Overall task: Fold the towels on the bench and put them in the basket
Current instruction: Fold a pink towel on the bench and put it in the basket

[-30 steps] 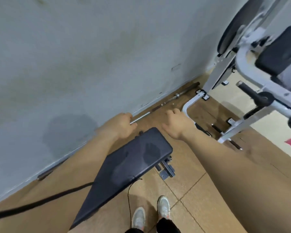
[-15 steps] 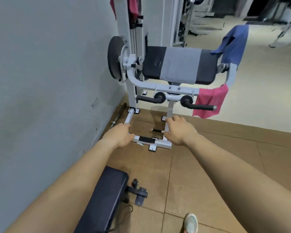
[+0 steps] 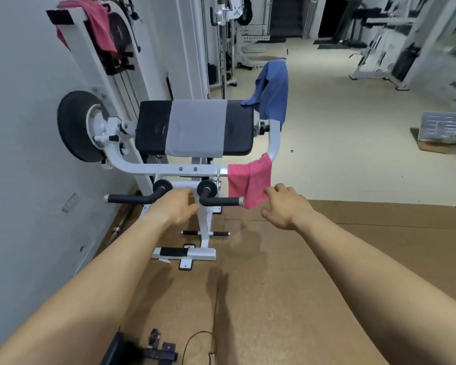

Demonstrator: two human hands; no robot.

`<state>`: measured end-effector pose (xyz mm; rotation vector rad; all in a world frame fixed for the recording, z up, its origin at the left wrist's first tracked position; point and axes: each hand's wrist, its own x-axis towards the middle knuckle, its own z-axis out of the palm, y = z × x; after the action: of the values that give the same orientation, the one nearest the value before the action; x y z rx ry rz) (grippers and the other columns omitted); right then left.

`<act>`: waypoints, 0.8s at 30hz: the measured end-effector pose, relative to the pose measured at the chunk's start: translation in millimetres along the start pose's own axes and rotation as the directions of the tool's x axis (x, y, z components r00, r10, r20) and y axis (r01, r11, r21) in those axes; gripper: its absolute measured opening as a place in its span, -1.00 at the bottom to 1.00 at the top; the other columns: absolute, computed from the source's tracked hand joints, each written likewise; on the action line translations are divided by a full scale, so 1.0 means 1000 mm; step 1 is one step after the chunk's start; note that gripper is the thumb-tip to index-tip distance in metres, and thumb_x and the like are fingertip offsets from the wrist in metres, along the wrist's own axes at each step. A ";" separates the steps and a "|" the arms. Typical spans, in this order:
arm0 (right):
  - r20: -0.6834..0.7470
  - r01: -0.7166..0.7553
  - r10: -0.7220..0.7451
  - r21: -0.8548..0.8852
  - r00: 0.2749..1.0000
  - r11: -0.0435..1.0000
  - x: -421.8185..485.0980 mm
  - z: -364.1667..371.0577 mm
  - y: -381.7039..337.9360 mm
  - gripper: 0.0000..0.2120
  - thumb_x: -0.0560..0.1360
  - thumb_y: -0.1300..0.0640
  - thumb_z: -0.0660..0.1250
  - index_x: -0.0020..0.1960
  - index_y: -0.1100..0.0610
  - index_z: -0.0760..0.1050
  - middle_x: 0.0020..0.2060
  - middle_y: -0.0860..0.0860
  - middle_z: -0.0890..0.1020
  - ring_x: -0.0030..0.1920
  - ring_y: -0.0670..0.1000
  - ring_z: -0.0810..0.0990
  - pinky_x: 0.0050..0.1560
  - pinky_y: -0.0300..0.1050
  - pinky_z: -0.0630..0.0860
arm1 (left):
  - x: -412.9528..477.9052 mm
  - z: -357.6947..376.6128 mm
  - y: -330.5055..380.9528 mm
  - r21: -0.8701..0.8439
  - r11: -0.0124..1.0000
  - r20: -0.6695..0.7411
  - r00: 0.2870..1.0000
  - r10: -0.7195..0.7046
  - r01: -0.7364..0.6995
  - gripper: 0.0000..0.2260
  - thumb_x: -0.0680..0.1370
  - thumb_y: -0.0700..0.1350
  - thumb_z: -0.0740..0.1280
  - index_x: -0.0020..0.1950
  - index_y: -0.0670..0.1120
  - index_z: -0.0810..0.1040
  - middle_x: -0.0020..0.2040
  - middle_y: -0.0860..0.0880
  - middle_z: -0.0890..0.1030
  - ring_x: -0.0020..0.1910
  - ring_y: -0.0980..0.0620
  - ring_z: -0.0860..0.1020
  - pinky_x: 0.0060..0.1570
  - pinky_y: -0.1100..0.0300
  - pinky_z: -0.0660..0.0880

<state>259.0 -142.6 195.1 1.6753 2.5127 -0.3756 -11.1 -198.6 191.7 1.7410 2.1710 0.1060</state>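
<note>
A white exercise machine with a black padded bench (image 3: 153, 127) stands against the left wall. A grey towel (image 3: 196, 127) lies flat across the pad. A blue towel (image 3: 273, 90) hangs from the frame's right upright, a pink towel (image 3: 249, 184) hangs from the front bar, and another pink towel (image 3: 98, 25) drapes over the top left of the machine. My right hand (image 3: 287, 206) reaches out, fingers loosely spread, just beside the lower pink towel's edge. My left hand (image 3: 178, 206) is stretched forward near the black foam handles, holding nothing. No basket shows.
A grey wall (image 3: 24, 154) runs along the left. A dark flat bench end (image 3: 121, 349) and a cable (image 3: 198, 343) sit at the bottom edge. Brown floor mats (image 3: 274, 272) lie ahead; more gym machines (image 3: 385, 48) stand at the back right.
My view swung from the wall and dark bench up to the machine, which now looks closer. Both hands rose toward it, the right one arriving beside the lower pink towel.
</note>
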 end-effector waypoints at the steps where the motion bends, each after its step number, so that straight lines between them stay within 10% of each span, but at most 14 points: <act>1: 0.000 -0.019 0.019 0.011 1.000 1.000 0.007 -0.006 0.018 -0.45 0.55 -0.06 0.21 0.49 0.12 0.26 0.38 0.16 0.37 0.36 0.23 0.37 0.28 0.15 0.43 | 0.014 0.000 0.015 0.007 1.000 0.002 1.000 0.010 -0.011 -0.56 0.61 0.06 0.27 0.46 -0.05 0.38 0.39 -0.10 0.49 0.31 -0.12 0.49 0.25 0.01 0.45; 13: 0.017 -0.099 0.098 0.051 0.995 0.994 0.140 -0.025 0.153 -0.44 0.57 -0.07 0.20 0.51 0.12 0.25 0.40 0.15 0.36 0.39 0.20 0.35 0.29 0.16 0.42 | 0.189 0.033 0.123 0.040 0.996 0.049 0.995 0.084 -0.086 -0.57 0.59 0.07 0.26 0.42 -0.06 0.40 0.34 -0.11 0.49 0.27 -0.11 0.49 0.19 0.02 0.45; 24: 0.210 -0.049 0.019 0.142 0.978 0.989 0.331 0.015 0.195 -0.47 0.59 -0.01 0.18 0.49 0.19 0.23 0.34 0.21 0.38 0.29 0.26 0.45 0.25 0.12 0.44 | 0.364 0.095 0.134 -0.101 0.986 0.115 0.986 -0.120 0.132 -0.54 0.56 -0.04 0.22 0.46 -0.08 0.33 0.43 -0.20 0.32 0.30 -0.24 0.43 0.23 -0.12 0.45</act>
<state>307.9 220.9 79.7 1.6290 2.3522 -0.7089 78.3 166.2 57.3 1.5108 2.1488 0.0932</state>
